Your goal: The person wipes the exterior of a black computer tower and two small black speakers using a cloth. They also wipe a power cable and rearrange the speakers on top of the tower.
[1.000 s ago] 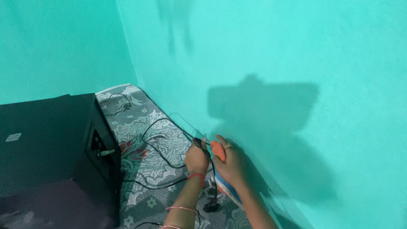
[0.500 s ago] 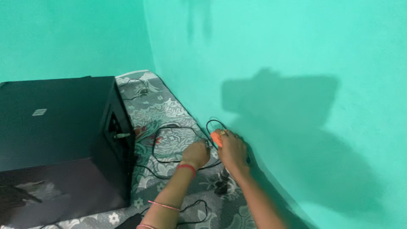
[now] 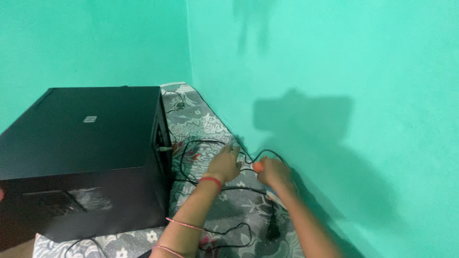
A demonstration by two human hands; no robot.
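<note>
My left hand (image 3: 225,165) rests over a thin black cable (image 3: 193,157) that loops across the patterned grey cloth (image 3: 201,124); its fingers are curled on the cable. My right hand (image 3: 275,173) is closed around a small orange object (image 3: 257,166) with the same cable running past it, close to the turquoise wall. Both hands sit a few centimetres apart. A black plug (image 3: 273,232) lies on the cloth below my right forearm.
A large black box (image 3: 81,143) stands at the left, a connector plugged into its right side (image 3: 165,148). More cable is coiled in the far corner (image 3: 178,101). Turquoise walls (image 3: 334,71) close the back and right.
The view has shifted, so the black box shows more fully. Both hands have moved slightly right along the cable, and the cable loop has spread toward the box.
</note>
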